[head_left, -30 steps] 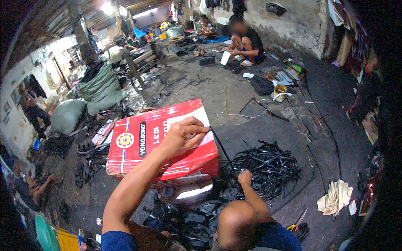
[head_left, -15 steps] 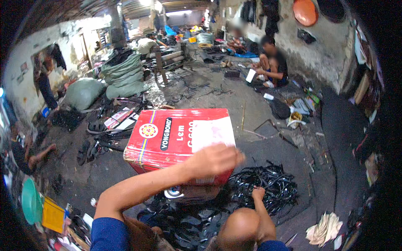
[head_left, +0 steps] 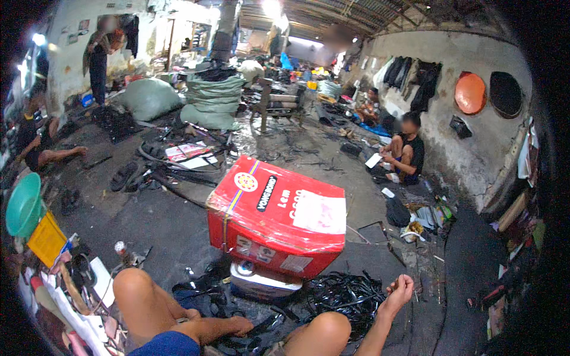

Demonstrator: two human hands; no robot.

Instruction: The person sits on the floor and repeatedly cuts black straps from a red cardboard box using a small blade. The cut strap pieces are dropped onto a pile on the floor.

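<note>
A red cardboard box (head_left: 276,222) with a white patch on its top stands in front of me, resting on a smaller white and dark container (head_left: 264,282). My left hand (head_left: 239,326) is low between my legs, at the loose flat black pieces (head_left: 267,323) on the floor; its fingers are hard to make out. To the right of the box lies a tangled heap of shiny black strips (head_left: 347,296). My right hand (head_left: 401,292) is raised just beyond that heap with its fingers curled in; whatever they pinch, if anything, cannot be seen.
At the left are a green basin (head_left: 24,204), a yellow tray (head_left: 47,240) and scraps (head_left: 77,308). Dark straps and sheets (head_left: 190,154) lie beyond the box. A person (head_left: 407,148) sits at the right; another (head_left: 38,136) sits at the left. Large sacks (head_left: 214,98) stand farther back.
My left hand has come down from above the box to the black pieces. My right hand has lifted off the strip heap, up and rightward. The head view has tilted up.
</note>
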